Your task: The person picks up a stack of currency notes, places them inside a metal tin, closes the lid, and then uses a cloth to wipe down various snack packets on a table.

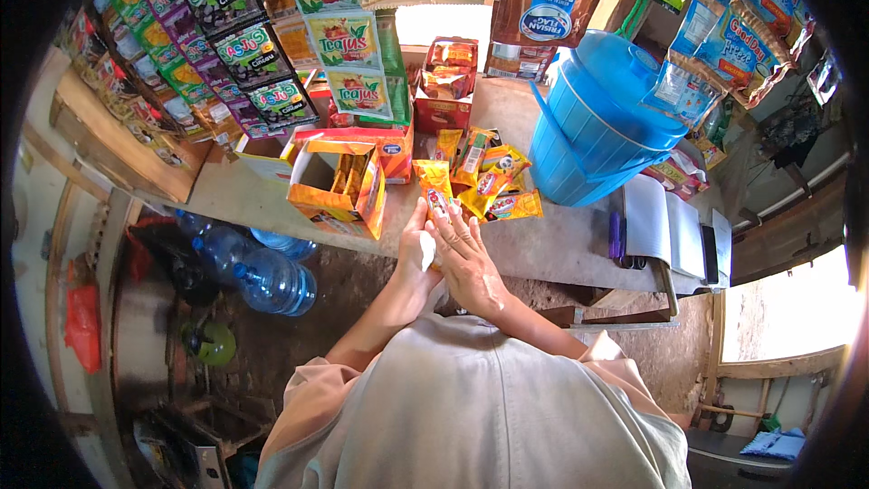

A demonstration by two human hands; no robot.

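My left hand (415,251) and my right hand (465,258) are together at the counter's near edge, palms facing. A yellow snack packet (434,183) stands out beyond my fingertips, its lower part hidden between the hands; which hand grips it I cannot tell. More yellow snack packets (509,206) lie in a loose pile just beyond my right hand. Left of my hands stands an open orange cardboard box (370,217) with several packets upright inside. Behind it is another orange-red box (397,149), and a dark red box (445,112) of wrapped snacks stands farther back.
A blue lidded plastic bucket (584,142) stands on the counter (543,244) right of the pile. Farther right lie an open notebook (648,224) and a phone (709,255). Sachet strips (349,41) hang over the back. Large plastic water bottles (275,282) are below left.
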